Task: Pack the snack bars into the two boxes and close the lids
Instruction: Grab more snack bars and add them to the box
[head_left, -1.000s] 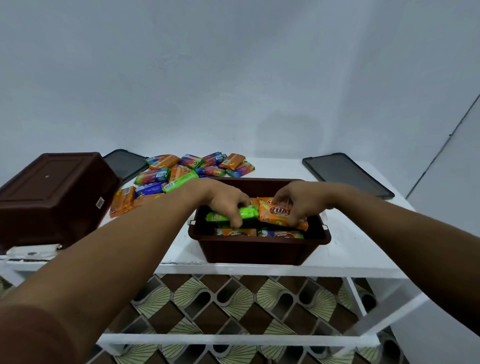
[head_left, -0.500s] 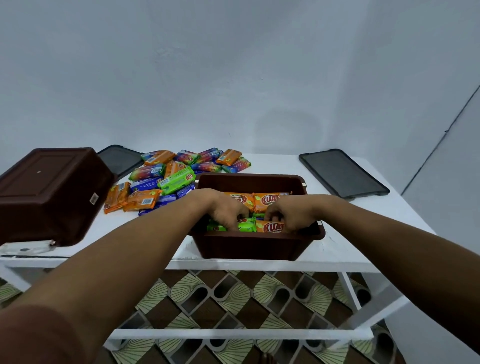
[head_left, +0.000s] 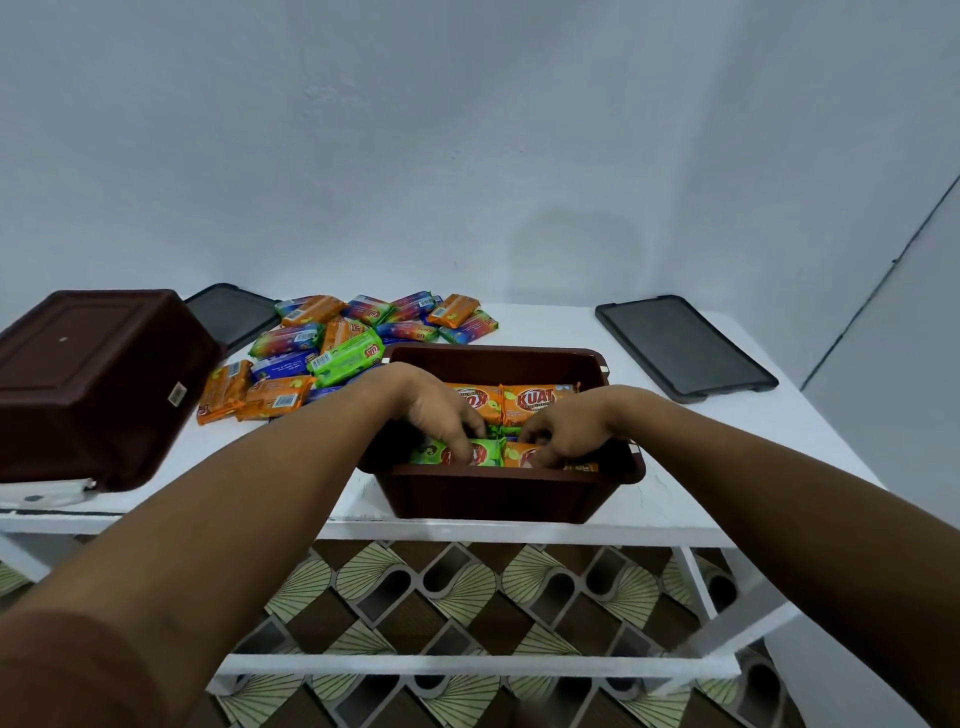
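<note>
Head cam: our left hand (head_left: 441, 415) pinches green bar (head_left: 457, 451), right hand (head_left: 566, 431) grips orange bar (head_left: 519, 454), both w/in open box (head_left: 498, 493).

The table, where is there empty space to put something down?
The white table is bare between the open brown box and the dark lid on the right, and along the front edge left of that box. The back left is crowded with loose snack bars, beside the upside-down box.
</note>
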